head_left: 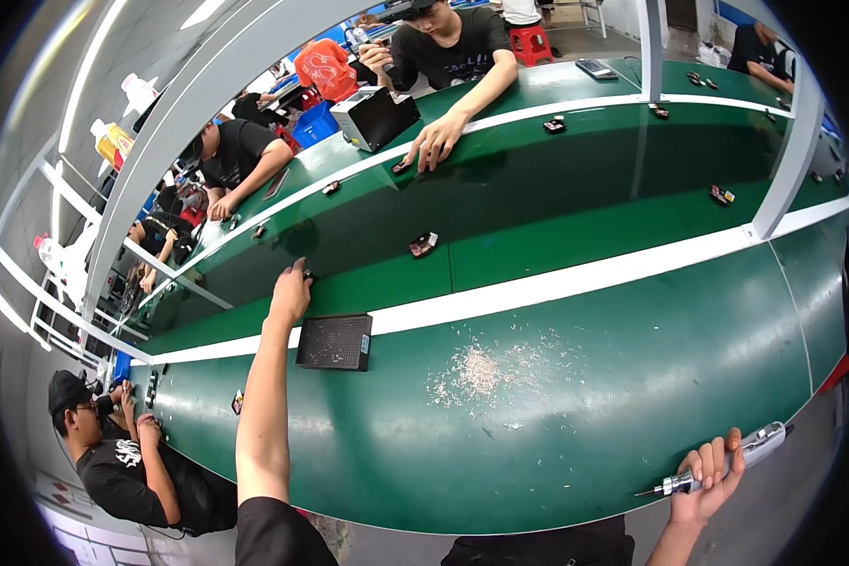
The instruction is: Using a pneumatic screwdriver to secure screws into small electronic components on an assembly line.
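Note:
My right hand (712, 476), at the lower right, is wrapped round a grey and silver electric screwdriver (726, 462). Its thin bit points left, over the near edge of the green table. My left arm stretches forward across the white rail, and my left hand (291, 294) is over the green belt. Its fingers are closed about a small dark part (309, 274), mostly hidden by the hand. Just below that hand lies a black perforated tray (335, 341) with tiny pieces in it. A heap of tiny pale screws or pins (478, 371) is scattered on the table.
Small dark assemblies, one of them here (424, 244), sit along the belt (509, 255). A white rail (557, 272) and grey frame posts (790, 141) border it. Across it a co-worker's hand (436, 141) touches an assembly. Another person (132, 462) works at the left.

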Available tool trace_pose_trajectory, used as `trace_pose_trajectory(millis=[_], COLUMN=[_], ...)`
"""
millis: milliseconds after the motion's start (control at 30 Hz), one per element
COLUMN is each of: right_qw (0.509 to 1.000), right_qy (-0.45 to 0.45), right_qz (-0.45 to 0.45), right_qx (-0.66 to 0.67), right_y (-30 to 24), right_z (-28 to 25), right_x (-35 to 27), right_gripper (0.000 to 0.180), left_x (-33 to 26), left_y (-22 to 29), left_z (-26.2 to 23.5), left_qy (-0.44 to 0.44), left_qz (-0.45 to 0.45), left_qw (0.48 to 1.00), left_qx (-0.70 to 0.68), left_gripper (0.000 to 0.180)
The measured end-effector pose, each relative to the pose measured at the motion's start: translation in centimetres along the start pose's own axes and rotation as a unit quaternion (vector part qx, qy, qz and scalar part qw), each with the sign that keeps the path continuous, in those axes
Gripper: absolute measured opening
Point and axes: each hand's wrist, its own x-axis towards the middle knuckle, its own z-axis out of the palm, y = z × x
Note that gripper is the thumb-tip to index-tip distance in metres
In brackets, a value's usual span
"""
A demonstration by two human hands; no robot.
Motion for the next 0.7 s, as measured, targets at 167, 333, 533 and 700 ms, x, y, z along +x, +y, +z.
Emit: trace_pose_trajectory(millis=[167, 333, 533, 700], right_qw=[0.999, 0.997, 0.993, 0.989], right_qy=[-0.026, -0.045, -0.081, -0.100], right_qz=[0.025, 0.064, 0.082, 0.108], right_qx=[0.003, 0.021, 0.015, -0.018], right_y=[-0.1, 0.7, -0.2, -1.1], right_z=[0.1, 0.5, -0.9, -1.3], right_x=[0.3, 0.9, 0.7, -1.2], right_gripper=[0.010, 0.008, 0.008, 0.010], left_x=[-2.5, -9.4, -18.9, -22.9], left_y=[11.6, 25.3, 36.3, 40.3], left_z=[-5.3, -10.8, -9.0, -7.6], left_qy=[0.007, 0.006, -0.048, -0.066], left_qz=[0.156, 0.320, 0.527, 0.537], left_qw=[0.982, 0.938, 0.826, 0.810], left_qx=[-0.104, -0.134, -0.193, -0.227], left_gripper=[0.050, 0.051, 0.052, 0.045])
